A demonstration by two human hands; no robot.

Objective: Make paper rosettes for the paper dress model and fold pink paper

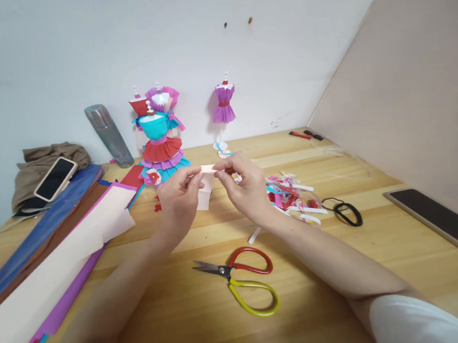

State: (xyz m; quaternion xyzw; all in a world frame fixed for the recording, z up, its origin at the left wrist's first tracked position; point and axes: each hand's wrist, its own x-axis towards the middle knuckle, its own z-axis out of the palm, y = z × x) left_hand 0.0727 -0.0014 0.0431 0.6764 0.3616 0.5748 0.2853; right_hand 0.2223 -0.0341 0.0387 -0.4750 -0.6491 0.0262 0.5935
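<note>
Between both hands, above the table, hangs a pale pink strip of paper (204, 199), its top edge pinched at two ends. My left hand (179, 199) is closed on the left end, thumb against fingers. On the right end, my right hand (245, 186) has the same closed pinch. The strip's lower part hangs down with a crease across it. Below the hands, scissors (226, 271) with one red and one yellow handle lie spread a little on the wood. Behind the left hand stand small mannequins in colourful paper dresses (160, 150).
Long coloured paper sheets (72, 251) cover the left side. Paper scraps (287, 194) and a black hair tie (347, 214) lie at right. A dark tablet-like slab (450, 223) rests by the right wall. At the back are a bottle (109, 135), a purple-dressed mannequin (223, 103) and a phone (56, 178).
</note>
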